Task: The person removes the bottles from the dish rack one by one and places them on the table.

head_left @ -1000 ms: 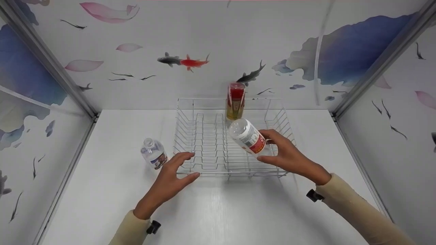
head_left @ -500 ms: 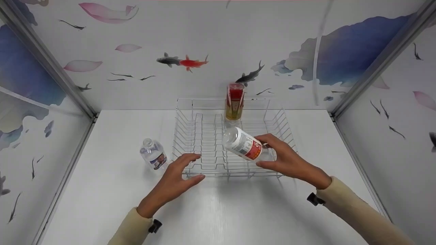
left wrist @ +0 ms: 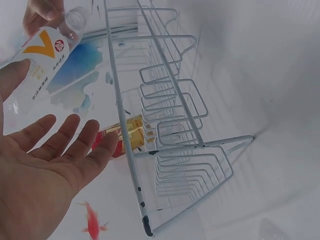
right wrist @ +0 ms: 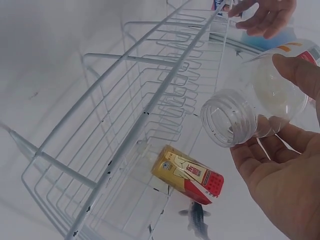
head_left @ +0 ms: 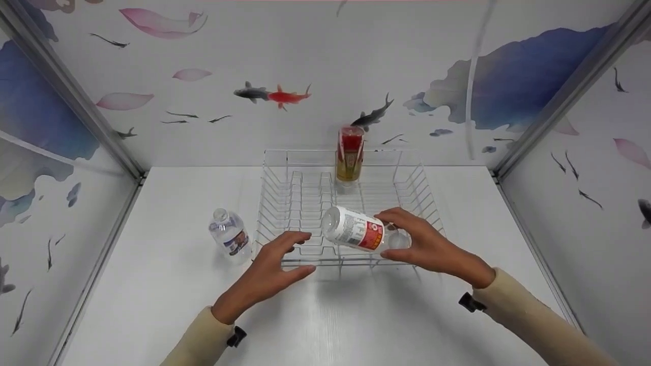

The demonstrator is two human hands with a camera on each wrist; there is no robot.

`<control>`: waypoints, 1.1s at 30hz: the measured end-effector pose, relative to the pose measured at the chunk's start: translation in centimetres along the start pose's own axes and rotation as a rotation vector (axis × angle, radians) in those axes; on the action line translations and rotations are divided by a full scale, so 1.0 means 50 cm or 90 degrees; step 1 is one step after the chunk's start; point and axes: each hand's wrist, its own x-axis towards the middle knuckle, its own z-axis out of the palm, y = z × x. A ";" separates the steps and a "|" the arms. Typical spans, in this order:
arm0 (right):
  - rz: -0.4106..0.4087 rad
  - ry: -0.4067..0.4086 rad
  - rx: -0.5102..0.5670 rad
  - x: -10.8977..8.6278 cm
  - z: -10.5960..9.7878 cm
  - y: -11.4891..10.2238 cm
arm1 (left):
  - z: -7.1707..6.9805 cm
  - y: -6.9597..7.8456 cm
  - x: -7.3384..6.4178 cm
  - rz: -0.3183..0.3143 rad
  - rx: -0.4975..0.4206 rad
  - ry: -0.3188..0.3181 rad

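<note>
My right hand grips a clear plastic bottle near its uncapped neck, above the front of a white wire dish rack. This bottle has a white, red and orange label and lies nearly level, its base pointing left. In the right wrist view its open threaded mouth faces the rack. Holding nothing, my left hand is spread over the rack's front left edge, thumb and fingers apart, close to the bottle's base. In the left wrist view the left palm and straight fingers show beside the bottle.
The dish rack stands on a white table against the patterned back wall. At its back, a bottle with a red and gold label stands upright. A clear uncapped bottle stands left of the rack. Side walls flank the table.
My right hand has turned the bottle from steeply tilted to nearly level and lowered it slightly, its base swinging left and toward me. My left hand has moved a little right toward it.
</note>
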 end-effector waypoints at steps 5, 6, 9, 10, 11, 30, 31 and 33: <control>-0.005 -0.011 -0.009 -0.004 0.001 -0.003 | 0.004 0.004 0.002 0.009 -0.001 -0.016; -0.006 -0.013 -0.011 -0.005 0.001 -0.004 | 0.006 0.004 0.003 0.012 0.002 -0.020; -0.007 -0.018 -0.014 -0.008 -0.001 -0.007 | 0.010 0.007 0.007 0.013 0.008 -0.031; -0.008 -0.020 -0.014 -0.008 -0.001 -0.008 | 0.012 0.008 0.008 0.013 0.009 -0.035; -0.008 -0.023 -0.012 -0.009 -0.001 -0.008 | 0.014 0.008 0.009 0.013 0.009 -0.039; 0.013 -0.100 -0.032 -0.004 0.004 -0.036 | 0.029 0.047 0.026 -0.028 -0.109 -0.077; 0.014 -0.103 -0.037 -0.004 0.005 -0.037 | 0.030 0.049 0.027 -0.031 -0.107 -0.078; 0.018 -0.107 -0.049 -0.004 0.005 -0.041 | 0.032 0.051 0.028 -0.031 -0.102 -0.079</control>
